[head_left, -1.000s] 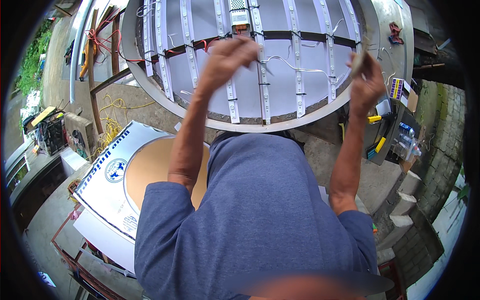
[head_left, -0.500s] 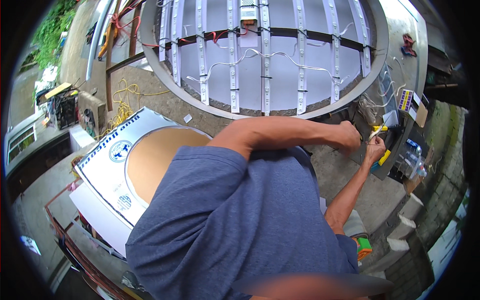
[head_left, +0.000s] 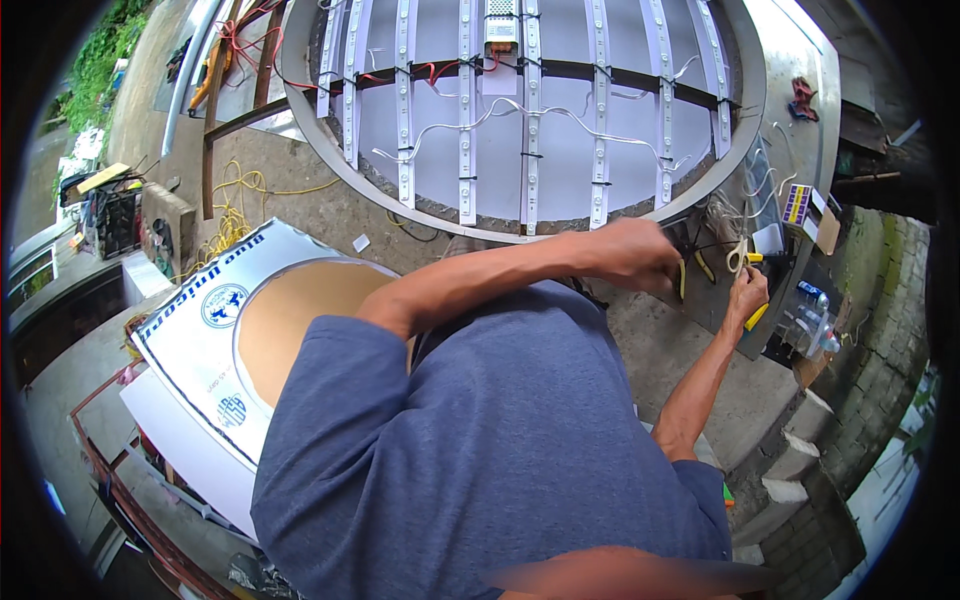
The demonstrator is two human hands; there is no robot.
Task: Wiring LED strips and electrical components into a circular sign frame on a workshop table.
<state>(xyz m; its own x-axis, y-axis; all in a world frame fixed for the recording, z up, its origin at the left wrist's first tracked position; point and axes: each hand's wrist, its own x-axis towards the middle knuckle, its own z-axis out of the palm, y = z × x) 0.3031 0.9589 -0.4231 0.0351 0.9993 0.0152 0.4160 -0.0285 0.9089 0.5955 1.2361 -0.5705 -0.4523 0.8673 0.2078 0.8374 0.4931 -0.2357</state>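
My left arm reaches across my body to the right, and its hand (head_left: 640, 255) is closed and slightly smeared by motion; whatever it may hold is hidden. Just past its fingers lie yellow-and-black tool handles (head_left: 704, 266), probably pliers. My right hand (head_left: 748, 293) is raised at the right with its fingers closed on a cream ring-shaped coil (head_left: 737, 257); I cannot tell whether this is tape or cord. Ahead of both hands is a large round metal frame (head_left: 390, 208) with white LED strips (head_left: 531, 150) tied across it.
A power supply (head_left: 501, 35) is fixed among the strips. At the right are a small printed box (head_left: 797, 204) and plastic bottles (head_left: 808, 325). A printed sheet (head_left: 205, 345) with a round tan area lies at the left, near a yellow cord (head_left: 225, 205).
My left hand has drawn left and slightly upward, away from my right hand. The ring-shaped coil now stands upright above my right hand, which has moved slightly left and down.
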